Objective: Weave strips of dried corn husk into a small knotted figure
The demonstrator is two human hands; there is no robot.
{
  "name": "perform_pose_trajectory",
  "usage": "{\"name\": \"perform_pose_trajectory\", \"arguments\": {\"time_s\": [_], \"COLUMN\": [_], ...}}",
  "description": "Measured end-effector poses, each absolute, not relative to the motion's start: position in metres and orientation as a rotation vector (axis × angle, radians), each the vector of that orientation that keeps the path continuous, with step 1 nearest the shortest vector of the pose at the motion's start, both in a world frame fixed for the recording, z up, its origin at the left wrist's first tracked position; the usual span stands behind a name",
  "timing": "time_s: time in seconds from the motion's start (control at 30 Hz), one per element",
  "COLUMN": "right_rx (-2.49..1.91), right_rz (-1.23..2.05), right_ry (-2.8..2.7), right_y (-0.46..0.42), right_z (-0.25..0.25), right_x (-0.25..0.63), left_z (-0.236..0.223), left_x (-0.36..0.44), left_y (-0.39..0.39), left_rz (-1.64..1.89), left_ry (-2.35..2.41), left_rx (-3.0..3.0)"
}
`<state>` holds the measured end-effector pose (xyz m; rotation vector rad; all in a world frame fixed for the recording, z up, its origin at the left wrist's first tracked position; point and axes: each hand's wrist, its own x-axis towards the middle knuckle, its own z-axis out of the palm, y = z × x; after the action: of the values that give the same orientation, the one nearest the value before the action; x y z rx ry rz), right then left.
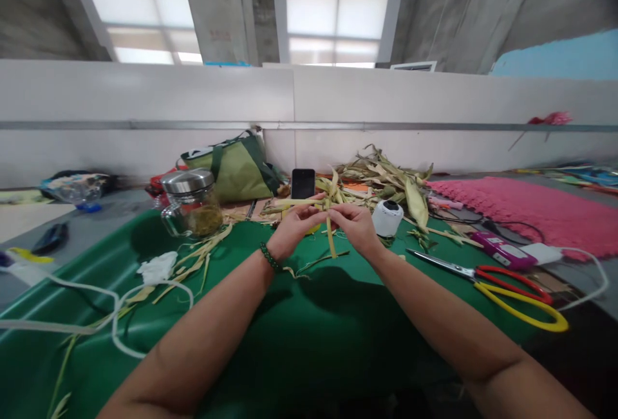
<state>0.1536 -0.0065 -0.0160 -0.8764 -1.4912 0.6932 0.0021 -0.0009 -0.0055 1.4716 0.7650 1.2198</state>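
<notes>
Both hands meet above the middle of the green mat [309, 342]. My left hand [295, 226] pinches a pale yellow-green corn husk strip [331, 235], whose end hangs down between the hands. The fingertips of my right hand [356, 223] are closed on the same husk piece from the other side. Other husk ends stick out above and to the left of the fingers. Beneath the hands a thin green stem [322, 266] lies on the mat. How the strips cross at the fingertips is too small to make out.
Red-and-yellow scissors [512, 297] lie at right, near a white spool [387, 218]. A husk pile [386, 181] and a phone [303, 183] are behind the hands. A glass jar [193, 203], a green bag [236, 171] and a white cable [116, 309] are at left.
</notes>
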Motion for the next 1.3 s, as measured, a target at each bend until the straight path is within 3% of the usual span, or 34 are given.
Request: {"name": "perform_pose_trajectory", "arguments": {"time_s": [0.27,0.5,0.7,0.9,1.3], "right_rx": [-0.908,-0.828,-0.778,-0.836,-0.810], "right_rz": [0.299,0.812,0.816,0.740,0.978], "right_ry": [-1.700,-1.635,-1.767,-1.665,-1.569], "right_y": [-0.019,0.004,0.011,0.012,0.013], "right_z": [-0.017,0.004,0.029,0.020,0.009], "right_x": [0.155,0.155,0.142,0.132,0.143], "left_z": [0.001,0.006,0.013,0.016,0.018], "left_x": [-0.005,-0.008,-0.019,-0.023,-0.025], "left_y": [-0.003,-0.005,-0.004,-0.003,-0.007], "left_rz": [1.322,1.113,1.195,1.162,1.043], "left_ry": [0.849,0.712,0.708,0.794,0.827], "left_rx": [1.507,1.377,1.288,1.394,1.680]}}
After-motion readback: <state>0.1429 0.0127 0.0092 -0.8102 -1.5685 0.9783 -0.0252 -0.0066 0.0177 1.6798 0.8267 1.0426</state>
